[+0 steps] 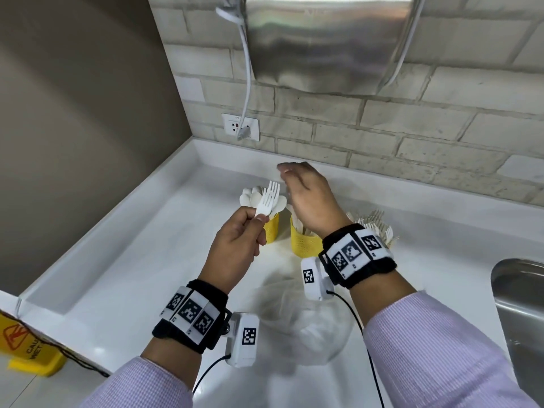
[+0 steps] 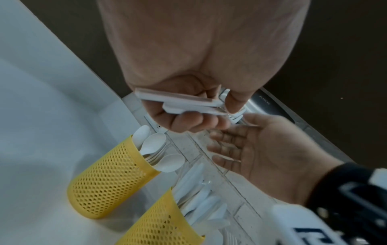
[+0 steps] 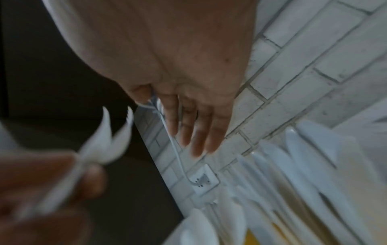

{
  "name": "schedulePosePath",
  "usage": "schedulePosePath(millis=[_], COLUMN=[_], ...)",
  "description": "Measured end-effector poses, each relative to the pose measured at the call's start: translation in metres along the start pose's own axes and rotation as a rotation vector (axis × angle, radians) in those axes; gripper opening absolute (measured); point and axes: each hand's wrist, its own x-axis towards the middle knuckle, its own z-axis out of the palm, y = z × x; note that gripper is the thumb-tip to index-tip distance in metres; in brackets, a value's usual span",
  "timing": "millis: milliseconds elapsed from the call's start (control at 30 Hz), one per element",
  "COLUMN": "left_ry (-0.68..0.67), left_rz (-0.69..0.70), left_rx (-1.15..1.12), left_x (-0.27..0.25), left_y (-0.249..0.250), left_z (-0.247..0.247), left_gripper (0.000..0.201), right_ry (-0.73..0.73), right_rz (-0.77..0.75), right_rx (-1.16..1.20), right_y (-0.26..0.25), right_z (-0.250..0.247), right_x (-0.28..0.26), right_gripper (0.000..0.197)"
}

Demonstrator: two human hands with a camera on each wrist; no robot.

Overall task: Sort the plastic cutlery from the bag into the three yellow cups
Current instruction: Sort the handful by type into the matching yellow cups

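Note:
My left hand (image 1: 250, 228) pinches two white plastic forks (image 1: 267, 200) by their handles (image 2: 182, 102), tines up, in front of the left yellow mesh cup (image 1: 272, 228). That cup holds spoons (image 2: 153, 144). My right hand (image 1: 297, 184) hovers with straight fingers (image 3: 192, 131) and holds nothing. It is above the middle yellow cup (image 1: 304, 244), which holds knives (image 2: 196, 199). More forks (image 1: 374, 222) stick up behind my right wrist, and their cup is hidden. The clear plastic bag (image 1: 297, 319) lies crumpled on the white counter between my forearms.
A steel sink (image 1: 518, 304) is set into the counter at the right. A steel wall unit (image 1: 323, 39) hangs above the cups, its cable plugged into a socket (image 1: 240, 126). A raised white ledge (image 1: 97, 240) borders the counter's left side. A yellow wet-floor sign (image 1: 26, 346) stands at lower left.

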Motion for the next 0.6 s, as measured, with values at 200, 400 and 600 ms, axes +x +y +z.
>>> schedulePosePath(millis=[200,400,600], left_ry=[-0.030,-0.084,0.120], left_rz=[0.046,0.149,0.343], left_rx=[0.057,0.169,0.293], left_x=[0.003,0.000,0.003], left_y=[0.000,0.001,-0.001], left_z=[0.000,0.013,0.031], left_gripper=[0.023,0.020,0.018], right_ry=[-0.141,0.003,0.336], right_rz=[-0.081,0.053,0.018], right_rx=[-0.044,0.177,0.208], right_y=[-0.013,0.005,0.031], right_z=[0.000,-0.004,-0.054], right_x=[-0.027,-0.042,-0.073], right_gripper=[0.015,0.008,0.007])
